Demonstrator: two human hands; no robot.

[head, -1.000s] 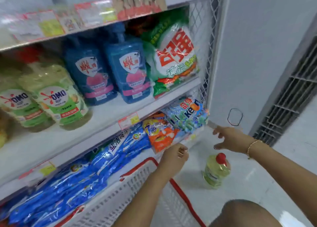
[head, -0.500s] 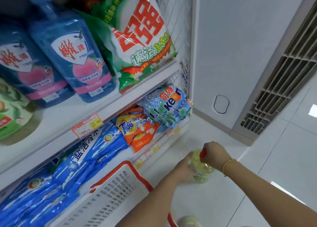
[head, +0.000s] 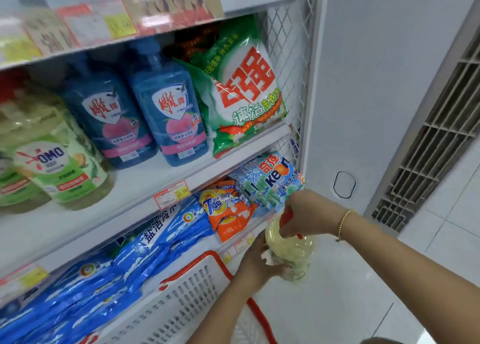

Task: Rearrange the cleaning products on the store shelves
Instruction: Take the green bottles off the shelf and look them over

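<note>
Lifted off the floor since half a second ago, the yellow-green bottle hangs just below the Keon bag. The right hand curls round its red cap, mostly hiding it. The left hand grips the bottle's side, fingertips hidden. Blur smears the label. Below-left of the Keon bag, a white basket is cut off by the frame edge.

The green bottle reads OMO; the orange bag, Tide; the pale blue bag, Keon. A shelf-edge price tag shows 12.00.
</note>
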